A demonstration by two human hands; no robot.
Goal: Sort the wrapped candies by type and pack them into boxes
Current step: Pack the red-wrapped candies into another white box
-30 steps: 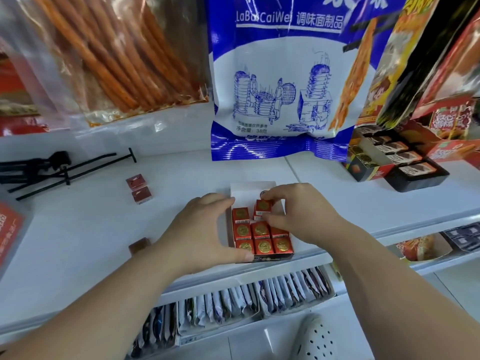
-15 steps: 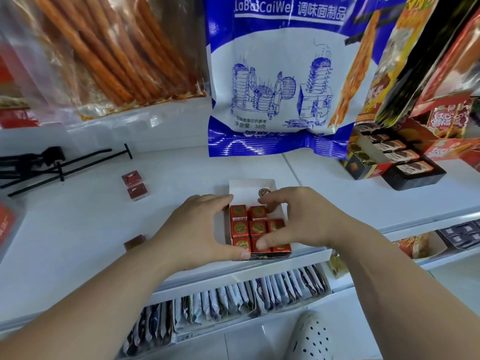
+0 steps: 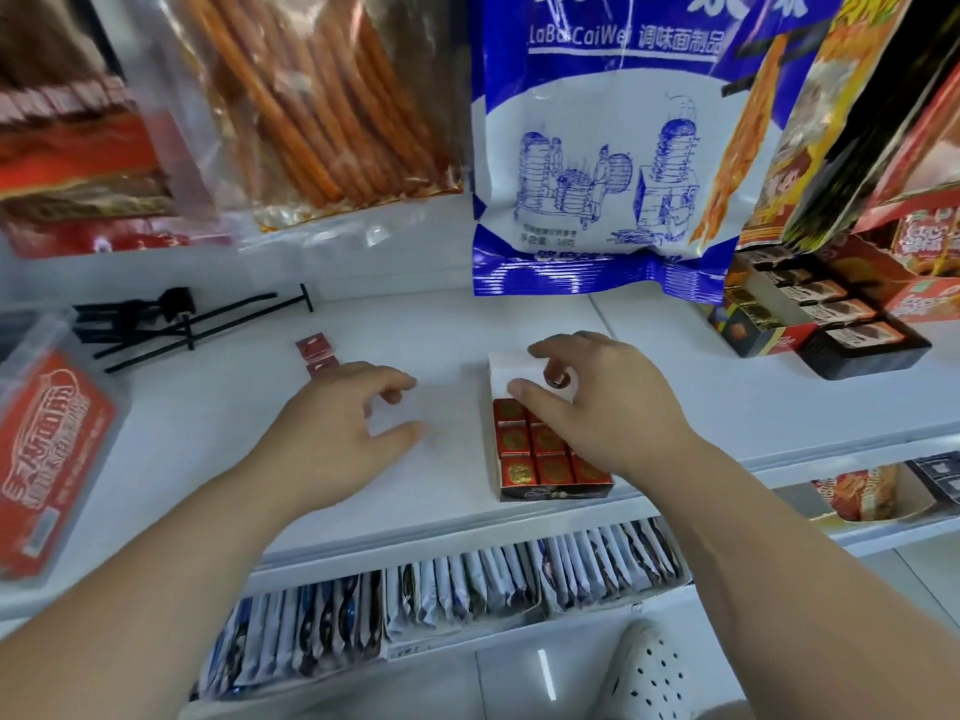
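Candies (image 3: 545, 454), foil-wrapped cubes I judge light, stiff and slick, best pinched by opposite sides, sit packed in box (image 3: 556, 493) at shelf (image 3: 208, 407) front edge; my right hand (image 3: 613, 407) curls over its flap (image 3: 506, 368), grip not discernible, left hand (image 3: 343, 433) loose, empty alongside; two strays (image 3: 318, 353) lie rear-left near rods (image 3: 197, 324), bag (image 3: 597, 148) hanging low behind.

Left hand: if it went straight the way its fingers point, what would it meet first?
Probably the white flap of the box, after a stretch of shelf. The left hand points right and slightly away. Its height above the shelf is unclear.
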